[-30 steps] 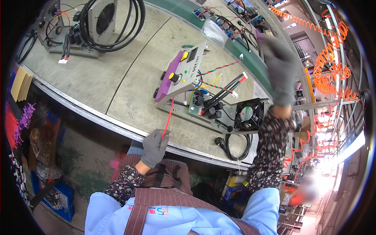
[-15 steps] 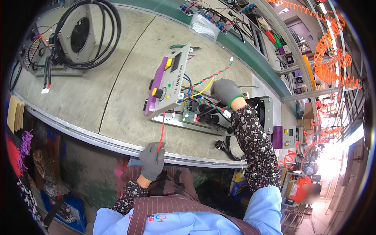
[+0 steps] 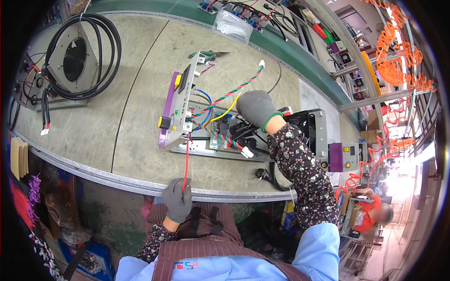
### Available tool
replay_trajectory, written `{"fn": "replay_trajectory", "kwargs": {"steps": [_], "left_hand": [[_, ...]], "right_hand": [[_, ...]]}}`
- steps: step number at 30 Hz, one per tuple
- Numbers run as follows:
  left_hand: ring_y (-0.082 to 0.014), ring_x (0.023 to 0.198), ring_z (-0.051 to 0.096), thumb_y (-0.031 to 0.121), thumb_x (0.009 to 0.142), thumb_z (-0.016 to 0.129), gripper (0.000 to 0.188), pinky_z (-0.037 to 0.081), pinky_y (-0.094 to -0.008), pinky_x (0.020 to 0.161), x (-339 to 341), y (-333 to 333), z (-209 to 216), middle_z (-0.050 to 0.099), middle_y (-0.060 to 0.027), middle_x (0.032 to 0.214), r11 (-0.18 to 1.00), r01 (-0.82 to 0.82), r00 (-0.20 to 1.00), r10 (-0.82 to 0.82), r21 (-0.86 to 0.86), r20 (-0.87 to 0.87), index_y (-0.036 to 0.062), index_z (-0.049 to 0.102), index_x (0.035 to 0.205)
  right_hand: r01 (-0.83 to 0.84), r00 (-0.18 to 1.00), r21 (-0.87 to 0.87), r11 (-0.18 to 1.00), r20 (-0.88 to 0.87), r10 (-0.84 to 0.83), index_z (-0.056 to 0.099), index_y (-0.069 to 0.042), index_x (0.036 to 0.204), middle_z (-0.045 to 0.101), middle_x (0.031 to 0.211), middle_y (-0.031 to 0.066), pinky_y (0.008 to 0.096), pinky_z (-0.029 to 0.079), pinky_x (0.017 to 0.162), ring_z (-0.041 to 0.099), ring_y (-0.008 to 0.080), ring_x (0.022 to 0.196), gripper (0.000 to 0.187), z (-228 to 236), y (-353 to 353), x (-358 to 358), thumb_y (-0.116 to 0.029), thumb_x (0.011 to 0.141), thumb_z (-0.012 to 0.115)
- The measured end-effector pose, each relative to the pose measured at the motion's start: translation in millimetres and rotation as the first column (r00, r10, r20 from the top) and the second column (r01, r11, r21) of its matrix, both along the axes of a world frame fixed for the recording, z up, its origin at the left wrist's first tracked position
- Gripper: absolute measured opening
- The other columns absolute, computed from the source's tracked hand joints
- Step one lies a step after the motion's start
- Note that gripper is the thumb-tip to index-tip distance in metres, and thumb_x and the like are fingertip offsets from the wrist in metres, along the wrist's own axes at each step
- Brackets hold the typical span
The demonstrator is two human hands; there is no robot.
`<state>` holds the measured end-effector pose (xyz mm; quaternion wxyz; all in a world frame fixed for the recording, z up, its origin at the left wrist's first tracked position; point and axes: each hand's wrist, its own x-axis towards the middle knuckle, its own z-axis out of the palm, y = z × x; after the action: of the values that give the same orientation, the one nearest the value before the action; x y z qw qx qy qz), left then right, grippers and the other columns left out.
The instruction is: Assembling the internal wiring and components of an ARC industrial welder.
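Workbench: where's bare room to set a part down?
Widest bare patch: the workbench between the coiled black cable and the purple-edged panel. Smaller: its front strip between the red wire and the black plug. Crowded: around the right hand, among twisted wires.

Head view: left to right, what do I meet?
Tan stack → round black grille → left hand → right hand → ribbed purple unit.

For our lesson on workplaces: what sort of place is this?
Probably an electronics assembly workshop: an open device with loose wires on a workbench, another open unit, and coiled orange hoses.
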<state>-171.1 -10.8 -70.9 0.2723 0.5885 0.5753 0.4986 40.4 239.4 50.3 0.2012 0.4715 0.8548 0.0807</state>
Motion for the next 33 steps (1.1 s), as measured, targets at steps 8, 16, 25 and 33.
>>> {"fn": "replay_trajectory", "kwargs": {"steps": [8, 16, 25, 33], "left_hand": [[-0.0328, 0.070, 0.061, 0.010, 0.084, 0.056, 0.017, 0.047, -0.0390, 0.060, 0, 0, 3, 0.062, -0.0159, 0.084, 1.000, 0.002, 0.999, -0.002, -0.010, -0.051, 0.0015, 0.063, 0.096], [-0.0311, 0.068, 0.060, 0.010, 0.084, 0.057, 0.014, 0.046, -0.0389, 0.058, 7, 2, 11, 0.062, -0.0138, 0.082, 0.998, 0.002, 0.996, 0.003, 0.060, -0.094, 0.0045, 0.065, 0.095], [-0.0305, 0.067, 0.060, 0.019, 0.092, 0.052, 0.018, 0.045, -0.0377, 0.058, 12, -10, 20, 0.060, -0.0122, 0.081, 0.997, 0.060, 0.997, -0.061, 0.041, 0.043, 0.0070, 0.065, 0.095], [-0.0306, 0.075, 0.061, 0.023, 0.089, 0.057, 0.019, 0.047, -0.0389, 0.063, 45, -6, 29, 0.061, -0.0126, 0.086, 0.969, 0.190, 0.974, -0.206, 0.161, 0.091, 0.0074, 0.063, 0.097]], "right_hand": [[-0.013, 0.999, -0.098, 0.995, 0.031, 0.016, 0.072, -0.008, 0.081, 0.069, 0.085, 0.0145, 0.0402, 0.054, 0.067, 0.068, 0.0306, 0.081, 0.014, 3, -2, -1, -0.012, 0.079, 0.059], [0.025, 0.998, -0.059, 0.998, 0.067, -0.021, 0.072, -0.008, 0.089, 0.069, 0.090, 0.0142, 0.0393, 0.054, 0.069, 0.067, 0.0315, 0.086, 0.017, 5, -6, -9, -0.012, 0.079, 0.059], [0.179, 0.531, -0.097, 0.979, -0.828, -0.179, 0.068, -0.008, 0.094, 0.068, 0.088, 0.0095, 0.0375, 0.052, 0.067, 0.065, 0.0288, 0.072, 0.019, -3, -129, -42, -0.022, 0.088, 0.059], [0.137, -0.067, -0.641, 0.755, -0.767, -0.639, 0.068, -0.004, 0.107, 0.056, 0.073, -0.0043, 0.0201, 0.043, 0.058, 0.049, 0.0040, 0.063, 0.028, 34, -149, -55, -0.026, 0.094, 0.056]]}}
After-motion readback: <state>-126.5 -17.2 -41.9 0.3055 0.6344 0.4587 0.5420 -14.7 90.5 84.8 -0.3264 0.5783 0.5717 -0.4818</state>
